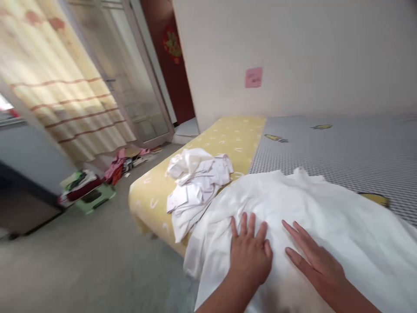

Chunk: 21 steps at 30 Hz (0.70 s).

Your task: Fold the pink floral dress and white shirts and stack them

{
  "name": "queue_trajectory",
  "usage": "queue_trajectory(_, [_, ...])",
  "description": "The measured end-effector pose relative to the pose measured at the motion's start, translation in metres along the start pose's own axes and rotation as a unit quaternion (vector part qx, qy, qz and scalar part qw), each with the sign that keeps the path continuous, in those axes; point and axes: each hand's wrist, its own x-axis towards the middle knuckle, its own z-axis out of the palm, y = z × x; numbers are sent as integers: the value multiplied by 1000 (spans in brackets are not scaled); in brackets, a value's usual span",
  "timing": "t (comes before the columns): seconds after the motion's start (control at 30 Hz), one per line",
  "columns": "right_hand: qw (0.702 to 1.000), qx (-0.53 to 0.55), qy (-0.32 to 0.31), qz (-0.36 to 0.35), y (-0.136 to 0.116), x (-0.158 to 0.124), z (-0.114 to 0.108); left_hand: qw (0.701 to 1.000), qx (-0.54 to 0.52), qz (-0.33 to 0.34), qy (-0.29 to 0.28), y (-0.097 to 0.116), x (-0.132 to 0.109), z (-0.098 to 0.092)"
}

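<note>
A large white cloth garment (312,204), possibly a shirt, lies spread over the bed in front of me, its left edge hanging over the side. Flat on the cloth rests my left hand (250,250), palm down with fingers spread. To its right, my right hand (314,256) is tilted with fingers stretched out, at or just above the fabric; whether it touches cannot be made out. Neither hand grips anything. Beyond my left hand sits a crumpled pile of white clothes (200,184).
The bed has a yellow patterned cover (241,134) and a grey checked cover (293,148). A pink note (253,77) is on the wall. On the floor at left, a green stool (97,195) bears folded clothes, near scattered garments (119,167) by the curtain (61,87).
</note>
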Motion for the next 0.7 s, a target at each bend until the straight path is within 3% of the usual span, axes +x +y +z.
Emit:
queue_trajectory(0.13, [992, -113, 60, -14, -11, -3, 26, 1000, -16, -11, -1, 0, -3, 2])
queue_trajectory(0.3, [989, -139, 41, 0, -24, -5, 13, 995, -95, -22, -39, 6, 0, -4])
queue_trajectory(0.4, [991, -136, 13, 17, -29, -6, 7, 976, -211, -55, -11, -1, -12, -17])
queue_trajectory(0.53, [991, -130, 22, 29, -31, -6, 9, 915, -369, -111, 116, -43, -67, -40])
queue_trajectory(0.63, [991, -128, 27, 36, -30, -7, 12, 909, -280, -266, 154, -89, -116, -53])
queue_trajectory(0.7, [990, -131, 26, 36, -30, -6, 13, 893, -239, -341, 170, -115, -137, -56])
